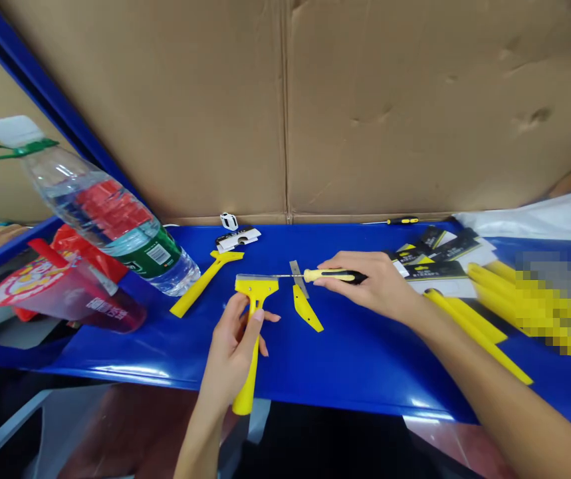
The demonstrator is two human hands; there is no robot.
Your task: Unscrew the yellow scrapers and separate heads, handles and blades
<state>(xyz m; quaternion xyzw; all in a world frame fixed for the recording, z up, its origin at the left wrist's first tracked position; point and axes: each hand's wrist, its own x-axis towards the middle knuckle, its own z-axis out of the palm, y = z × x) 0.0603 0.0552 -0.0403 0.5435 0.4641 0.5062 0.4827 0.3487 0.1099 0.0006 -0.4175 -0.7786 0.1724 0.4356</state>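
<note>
My left hand point(235, 342) is wrapped round the neck of a yellow scraper point(256, 287), whose wide head points away from me and whose handle hangs toward the front edge of the table. In my right hand point(372, 279) is a screwdriver point(332, 274) with a yellow and black handle. Its thin shaft points left, and the tip reaches the right end of the scraper's head; whether it touches I cannot tell. Below the shaft lie a metal blade point(301, 283) and a loose yellow cover plate point(307, 310) with holes. A second yellow scraper body point(208, 283) rests to the left.
At left stand a water bottle point(110, 206) and a red drink cup point(76, 296). Yellow handles point(479, 336) and black-and-white cards point(437, 269) lie at right. Another screwdriver point(402, 221) lies along the back by the cardboard wall point(389, 120). A white clip-like piece point(228, 221) sits at the back.
</note>
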